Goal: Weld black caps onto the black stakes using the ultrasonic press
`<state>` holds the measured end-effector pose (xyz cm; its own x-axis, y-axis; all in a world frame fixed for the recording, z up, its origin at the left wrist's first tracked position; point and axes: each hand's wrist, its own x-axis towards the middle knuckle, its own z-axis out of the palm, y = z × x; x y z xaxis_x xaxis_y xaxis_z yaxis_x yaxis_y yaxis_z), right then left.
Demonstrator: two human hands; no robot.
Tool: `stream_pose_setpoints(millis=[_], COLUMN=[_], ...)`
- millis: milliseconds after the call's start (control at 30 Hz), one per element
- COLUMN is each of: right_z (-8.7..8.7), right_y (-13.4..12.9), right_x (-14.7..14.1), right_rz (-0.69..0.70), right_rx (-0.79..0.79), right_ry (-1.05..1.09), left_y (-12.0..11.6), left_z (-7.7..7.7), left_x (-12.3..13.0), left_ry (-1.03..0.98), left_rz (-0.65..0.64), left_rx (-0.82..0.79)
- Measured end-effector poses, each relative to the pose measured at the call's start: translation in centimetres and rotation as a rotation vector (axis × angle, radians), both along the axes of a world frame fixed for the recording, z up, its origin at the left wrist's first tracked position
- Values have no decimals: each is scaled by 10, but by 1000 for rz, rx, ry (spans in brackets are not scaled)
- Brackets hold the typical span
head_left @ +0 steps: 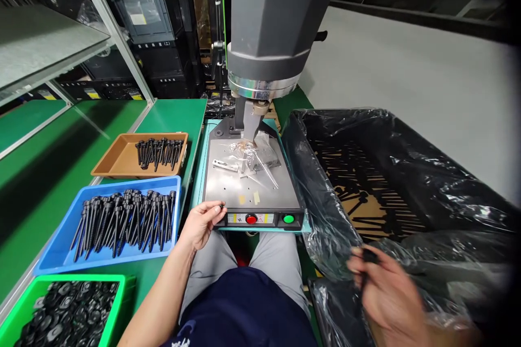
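Note:
My left hand is at the front left corner of the machine's metal plate, its thumb and fingers pinching a small black round part. Smeared by motion, my right hand is by the near side of the plastic-lined box on the right. It grips a black rod with a wide head, the shaft pointing down. Long black rods with heads fill the blue tray. A brown tray behind it holds several more. Small round black parts lie in the green bin.
Above the plate hangs a grey machine head with a metal tool. A red button and a green button sit on its front. The lined box contains black rods on cardboard. A metal shelf frame stands left.

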<state>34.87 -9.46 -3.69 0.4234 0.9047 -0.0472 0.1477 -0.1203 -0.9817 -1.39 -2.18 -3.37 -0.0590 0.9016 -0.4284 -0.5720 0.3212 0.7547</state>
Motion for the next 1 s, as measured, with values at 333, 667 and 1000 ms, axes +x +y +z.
stream_pose_setpoints(millis=[333,667,1000], right_z=[-14,-20,-28], right_y=[64,71,70], right_x=[-187,-194,-197], right_rz=[620,589,533], right_rx=[-40,26,150], right_ry=[573,592,293], left_y=[-11,-8,-5], left_z=[6,0,-2], left_x=[19,24,24], left_ry=[-43,113,225], left_rz=[-51,-56,-83], left_rx=[56,170,223])
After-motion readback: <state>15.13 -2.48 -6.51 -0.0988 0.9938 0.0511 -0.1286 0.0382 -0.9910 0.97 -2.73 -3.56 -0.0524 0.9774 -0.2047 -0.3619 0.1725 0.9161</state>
